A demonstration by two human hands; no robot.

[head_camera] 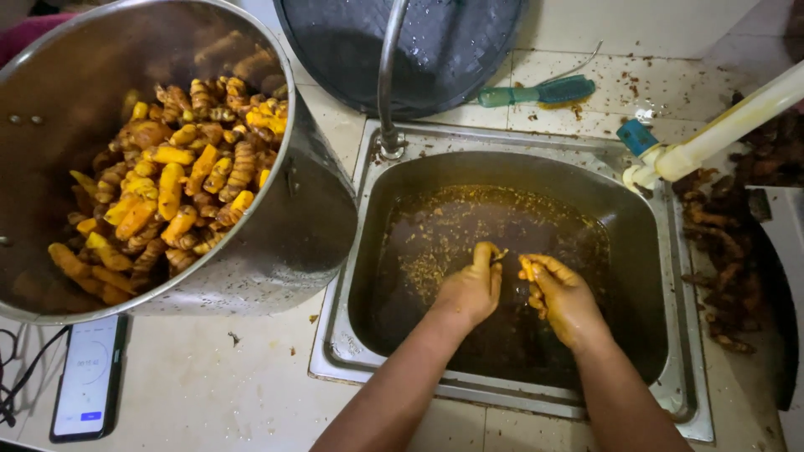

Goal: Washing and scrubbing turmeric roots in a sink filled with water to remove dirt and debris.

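Observation:
Both my hands are over a steel sink (360, 335) filled with murky brown water. My left hand (469, 291) is closed around a small tool whose tip pokes out near my thumb. My right hand (563, 298) grips a small orange turmeric piece (527, 268) beside that tool tip. The two hands nearly touch above the water. To the left a big steel pot (276, 243) leans on its side, holding several peeled orange turmeric roots (172, 188).
A curved tap (387, 75) rises behind the sink. A dark round lid (419, 46) and a green brush (536, 92) lie at the back. Unpeeled brown roots (720, 251) pile at the right under a white pipe (720, 130). A phone (88, 377) lies at bottom left.

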